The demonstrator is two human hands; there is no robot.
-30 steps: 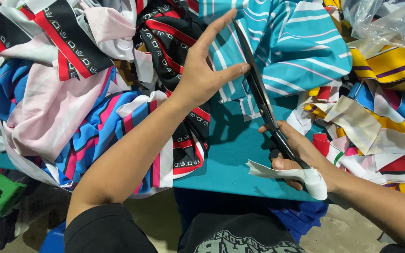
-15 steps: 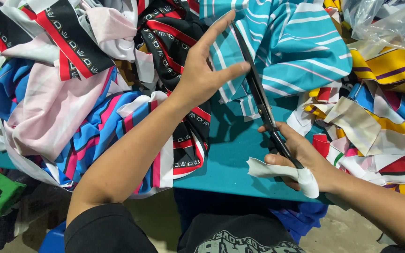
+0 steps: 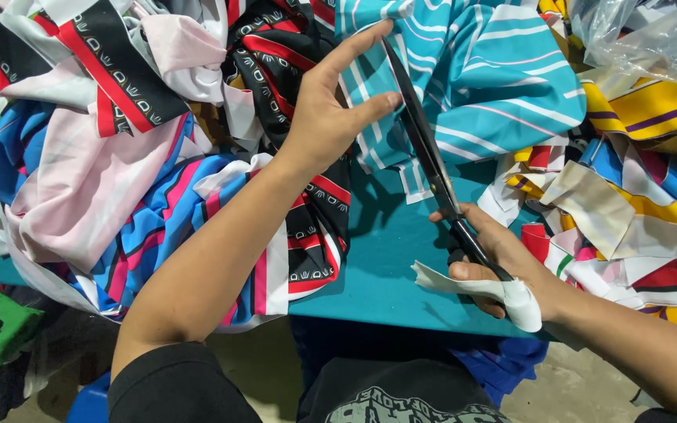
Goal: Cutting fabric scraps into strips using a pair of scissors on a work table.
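Teal striped fabric (image 3: 503, 86) lies across the counter (image 3: 385, 266) at about one o'clock from the middle of our view, and it is what both hands work on. We see the left hand (image 3: 327, 117) spread flat, fingers released and extended, its fingertips pressing the cloth's edge just beside the blades. At four o'clock the right hand (image 3: 491, 262) is clenched around the black handles of long scissors (image 3: 429, 157), whose closed blades run up toward twelve o'clock along the fabric's left edge. A white cloth strip (image 3: 503, 290) is wrapped about that hand's thumb side. At nine o'clock we see a heap of pink, blue and black patterned scraps (image 3: 119, 157); at three o'clock lies a pile of yellow, white and red offcuts (image 3: 628, 204).
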